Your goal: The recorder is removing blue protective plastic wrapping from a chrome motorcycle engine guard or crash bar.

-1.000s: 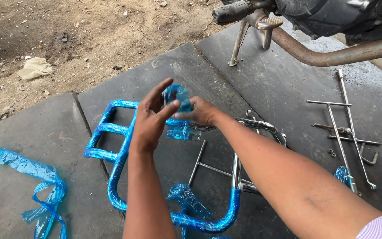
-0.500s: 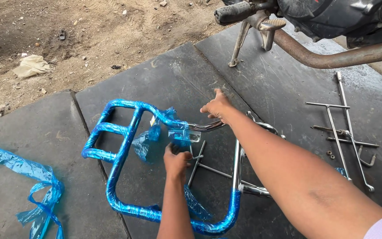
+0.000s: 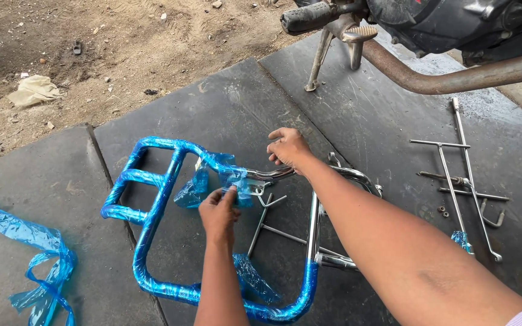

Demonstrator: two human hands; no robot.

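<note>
Dark slab (image 3: 225, 108), rack (image 3: 152, 229) lengthwise left-right, left hand (image 3: 219, 211) pinching blue wrap (image 3: 237, 178), right hand (image 3: 288, 148) loosely around its bare tube.

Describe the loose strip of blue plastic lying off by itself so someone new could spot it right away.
Start at the dark stone slab on the ground, then look to its far left edge, left of the blue-wrapped metal rack. The crumpled blue plastic strip lies there flat on the slab, attached to nothing, unlike the wrap clinging to the rack.

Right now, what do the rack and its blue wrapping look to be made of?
Rack: likely chromed steel tube; the bared parts shine mirror-bright. Blue wrapping: thin, glossy plastic film, translucent and crinkled where the left hand pinches it. The right hand holds a bare bar.
</note>
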